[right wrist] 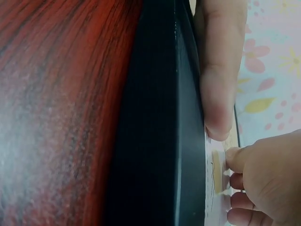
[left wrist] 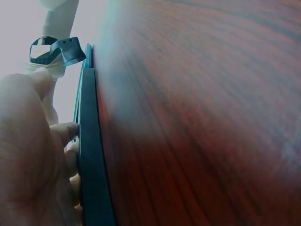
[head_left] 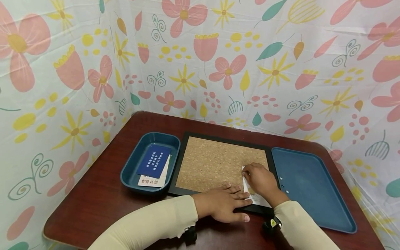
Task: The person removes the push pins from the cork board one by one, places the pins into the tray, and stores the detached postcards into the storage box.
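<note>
A white card (head_left: 258,199) lies at the lower right of a black-framed cork board (head_left: 212,159). Across its left edge rest the spread fingers of my left hand (head_left: 223,203), palm down over the board's front edge. My right hand (head_left: 260,178) is bent over the card, its curled fingers gripping at the upper left corner. In the right wrist view, the thumb and bent fingers of the right hand (right wrist: 273,181) meet the card (right wrist: 217,174); I cannot tell whether a small thing is between the tips. The left hand (left wrist: 28,155) touches the board's frame area in the left wrist view.
Left of the board stands a blue bin (head_left: 129,170) with a dark blue printed card (head_left: 153,161) and a pale card (head_left: 150,181). A flat blue tray (head_left: 315,187) on the right has several small white pieces (head_left: 287,191) at its near-left side. Floral cloth (head_left: 200,86) encloses the table.
</note>
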A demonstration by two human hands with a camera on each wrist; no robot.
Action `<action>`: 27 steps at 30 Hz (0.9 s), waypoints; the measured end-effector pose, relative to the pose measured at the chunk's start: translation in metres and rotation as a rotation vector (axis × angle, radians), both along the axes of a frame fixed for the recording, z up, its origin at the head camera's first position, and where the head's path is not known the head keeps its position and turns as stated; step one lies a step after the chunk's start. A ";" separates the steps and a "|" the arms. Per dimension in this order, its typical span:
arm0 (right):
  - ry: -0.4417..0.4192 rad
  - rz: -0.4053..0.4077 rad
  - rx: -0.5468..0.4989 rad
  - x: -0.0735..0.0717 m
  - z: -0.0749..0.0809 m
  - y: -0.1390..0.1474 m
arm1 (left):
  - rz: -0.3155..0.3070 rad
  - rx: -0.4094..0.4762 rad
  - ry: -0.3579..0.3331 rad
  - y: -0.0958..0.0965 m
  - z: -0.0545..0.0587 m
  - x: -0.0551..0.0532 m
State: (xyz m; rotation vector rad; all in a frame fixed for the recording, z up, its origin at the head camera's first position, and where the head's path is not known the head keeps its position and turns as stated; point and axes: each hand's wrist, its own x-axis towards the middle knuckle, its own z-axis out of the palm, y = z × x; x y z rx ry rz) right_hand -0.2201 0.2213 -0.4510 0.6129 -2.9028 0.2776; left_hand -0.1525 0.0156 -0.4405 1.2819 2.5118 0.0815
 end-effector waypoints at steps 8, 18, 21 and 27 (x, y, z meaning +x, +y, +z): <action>-0.023 -0.047 0.033 -0.001 0.002 -0.004 | 0.006 -0.004 -0.029 0.000 -0.001 -0.002; -0.085 -0.080 0.088 -0.003 0.004 -0.006 | 0.006 -0.014 -0.020 0.000 0.001 0.000; -0.109 -0.079 0.097 -0.003 0.006 -0.006 | 0.009 -0.014 -0.022 0.000 0.001 -0.001; -0.183 -0.090 0.081 -0.003 0.010 -0.007 | 0.008 -0.018 -0.021 0.000 0.001 -0.001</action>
